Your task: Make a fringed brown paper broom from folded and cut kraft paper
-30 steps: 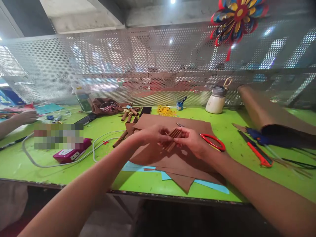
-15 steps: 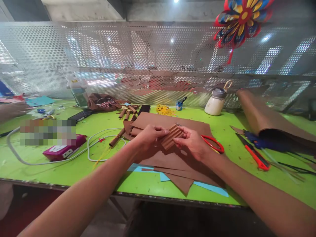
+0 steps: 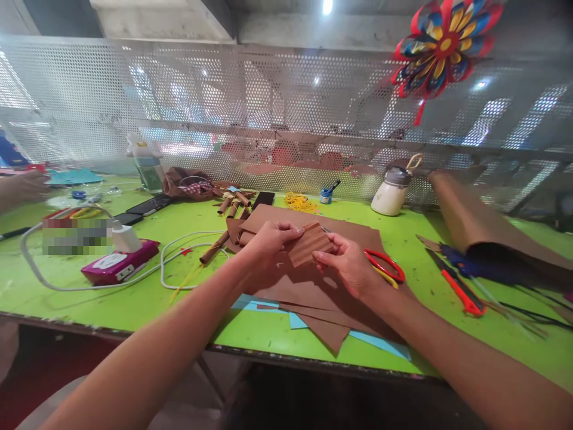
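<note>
Both my hands hold a small pleated piece of brown paper point(image 3: 310, 243) just above a stack of brown paper sheets point(image 3: 313, 280) on the green table point(image 3: 134, 298). My left hand point(image 3: 268, 239) pinches the piece's left end, fingers closed on it. The right end is gripped from below by my right hand point(image 3: 347, 263). Red-handled scissors point(image 3: 384, 266) lie right behind my right hand on the sheets. Blue paper point(image 3: 380, 341) pokes out under the brown stack.
Rolled brown paper tubes point(image 3: 230, 209) and a black phone point(image 3: 263, 199) lie behind the sheets. A red utility knife point(image 3: 456, 283) and a large brown paper roll point(image 3: 474, 218) are at the right. A white cable point(image 3: 179, 263) and pink box point(image 3: 114, 269) sit at the left. Another person's hand point(image 3: 22, 188) is at the far left.
The pleated piece has turned from a narrow bundle seen edge-on to a flatter, spread face, and both hands have shifted slightly up and back with it.
</note>
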Tool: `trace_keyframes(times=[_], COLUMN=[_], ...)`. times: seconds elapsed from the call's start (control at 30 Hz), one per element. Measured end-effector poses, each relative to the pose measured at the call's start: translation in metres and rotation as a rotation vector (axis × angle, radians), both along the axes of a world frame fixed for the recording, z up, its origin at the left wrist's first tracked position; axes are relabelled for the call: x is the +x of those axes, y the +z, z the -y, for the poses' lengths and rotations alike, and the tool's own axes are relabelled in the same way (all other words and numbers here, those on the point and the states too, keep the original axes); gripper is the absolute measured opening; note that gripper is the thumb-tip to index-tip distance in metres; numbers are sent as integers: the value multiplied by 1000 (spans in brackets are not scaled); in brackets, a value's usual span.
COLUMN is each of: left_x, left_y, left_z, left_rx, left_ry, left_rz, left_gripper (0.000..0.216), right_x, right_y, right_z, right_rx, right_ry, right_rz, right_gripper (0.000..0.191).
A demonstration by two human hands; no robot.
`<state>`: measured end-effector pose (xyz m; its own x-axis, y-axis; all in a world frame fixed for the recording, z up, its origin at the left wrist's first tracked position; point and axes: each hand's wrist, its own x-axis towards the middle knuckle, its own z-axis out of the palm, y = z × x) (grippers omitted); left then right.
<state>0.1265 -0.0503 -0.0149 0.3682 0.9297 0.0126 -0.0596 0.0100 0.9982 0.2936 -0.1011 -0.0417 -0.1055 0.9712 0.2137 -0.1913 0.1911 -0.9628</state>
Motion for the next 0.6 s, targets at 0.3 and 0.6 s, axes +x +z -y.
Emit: trace_keyframes(times=[0.3,0.6], left_x=[4,2], left_y=[2,-5], left_z=[5,-1], left_rx=[-123,-97], left_ry=[-95,-58], left_rz=[148,36], left_gripper=[11,15], right_x=[9,15], right_y=[2,1], right_z=[-9,-17], right_rx=[-15,75], right_ry=[-42,-98], right_rz=[-45,128], right_gripper=[39,49])
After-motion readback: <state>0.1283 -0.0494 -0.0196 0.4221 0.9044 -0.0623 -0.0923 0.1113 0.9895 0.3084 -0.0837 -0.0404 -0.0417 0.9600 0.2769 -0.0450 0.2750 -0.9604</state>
